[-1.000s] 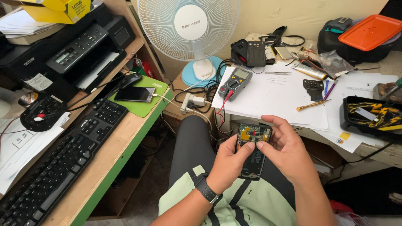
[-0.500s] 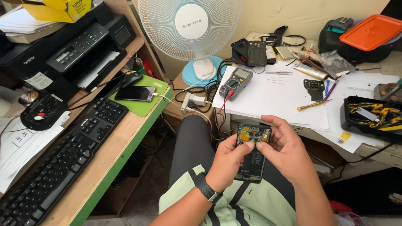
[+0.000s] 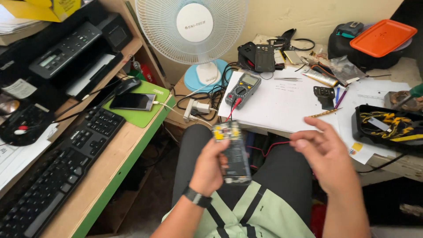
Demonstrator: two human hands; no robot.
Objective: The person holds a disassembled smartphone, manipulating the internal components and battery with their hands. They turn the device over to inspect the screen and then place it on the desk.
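Left hand point(image 3: 210, 169) clamped on opened black smartphone with exposed internals point(image 3: 231, 152). Right hand point(image 3: 328, 154) at its 3 o'clock, apart, fingers loosely open, holding nothing.

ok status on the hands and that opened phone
Left hand gripping opened phone upright over lap. Right hand off it, empty, fingers loosely curled. Nothing between them.

A white fan point(image 3: 194, 31), multimeter point(image 3: 243, 89), keyboard point(image 3: 57, 172) and orange tray point(image 3: 382, 37) sit around.
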